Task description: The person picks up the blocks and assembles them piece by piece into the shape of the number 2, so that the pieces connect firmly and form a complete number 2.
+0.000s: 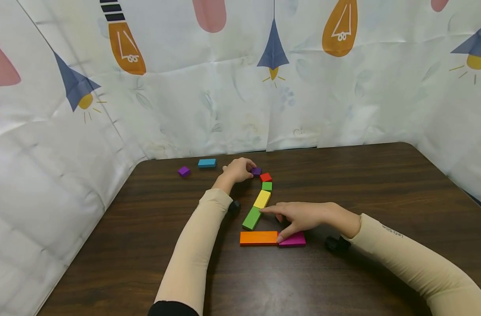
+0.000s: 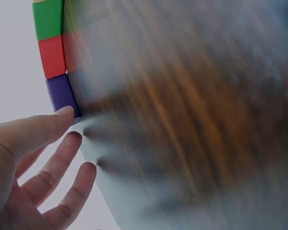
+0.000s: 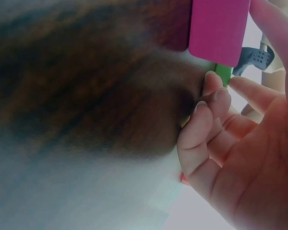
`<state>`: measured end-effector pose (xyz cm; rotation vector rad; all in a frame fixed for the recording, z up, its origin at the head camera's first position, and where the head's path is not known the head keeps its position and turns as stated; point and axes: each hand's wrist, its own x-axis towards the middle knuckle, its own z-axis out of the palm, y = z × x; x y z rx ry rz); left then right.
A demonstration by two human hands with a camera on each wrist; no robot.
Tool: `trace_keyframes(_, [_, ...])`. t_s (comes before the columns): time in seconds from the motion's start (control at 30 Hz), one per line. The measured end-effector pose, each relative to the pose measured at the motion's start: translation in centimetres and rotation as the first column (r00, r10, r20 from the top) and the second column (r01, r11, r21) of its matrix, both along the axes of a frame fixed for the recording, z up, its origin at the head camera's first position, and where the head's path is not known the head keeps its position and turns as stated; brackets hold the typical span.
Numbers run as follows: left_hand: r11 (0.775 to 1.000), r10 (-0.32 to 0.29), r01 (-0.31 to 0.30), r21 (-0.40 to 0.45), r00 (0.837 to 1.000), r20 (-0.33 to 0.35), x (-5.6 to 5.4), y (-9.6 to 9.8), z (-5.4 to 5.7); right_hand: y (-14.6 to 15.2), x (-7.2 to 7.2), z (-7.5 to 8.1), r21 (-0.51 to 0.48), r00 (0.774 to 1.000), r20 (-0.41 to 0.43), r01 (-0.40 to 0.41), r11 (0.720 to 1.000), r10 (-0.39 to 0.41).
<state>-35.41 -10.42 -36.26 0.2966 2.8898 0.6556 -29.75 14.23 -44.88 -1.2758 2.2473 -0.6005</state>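
Observation:
Several coloured wooden blocks lie in a curved line shaped like a 2. At its far end my left hand (image 1: 237,170) pinches a dark purple block (image 1: 256,171) between thumb and fingers, the thumb at its end in the left wrist view. Beyond it follow a red block (image 1: 265,177), a small green block (image 1: 267,186), a yellow block (image 1: 262,199) and a longer green block (image 1: 251,218). My right hand (image 1: 305,215) touches near the yellow-green joint with its index finger. Its thumb rests where the orange block (image 1: 258,238) meets the magenta block (image 1: 293,239).
Off to the far left on the brown table (image 1: 363,184) lie a purple cube (image 1: 184,171) and a blue block (image 1: 207,163). A white curtain (image 1: 232,109) printed with lamps hangs behind the table's far edge.

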Motion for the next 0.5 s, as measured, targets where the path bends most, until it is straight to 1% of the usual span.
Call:
trace_keyframes(0.27, [1.000,-0.001,0.001,0.001,1.000,0.003,-0.04,0.00,-0.08,0.03,0.19,0.26,-0.005,1.000,0.000,0.001,1.000,-0.001])
trace_keyframes(0.43, [1.000,-0.006,0.006,-0.003,1.000,-0.008,-0.08,-0.03,-0.23,0.03,0.29,0.33,-0.005,1.000,-0.004,0.003,1.000,-0.003])
trace_keyframes(0.5, [1.000,-0.008,0.008,-0.005,1.000,-0.011,-0.11,-0.04,-0.30,-0.02,0.53,0.55,-0.007,1.000,-0.016,-0.008,1.000,0.008])
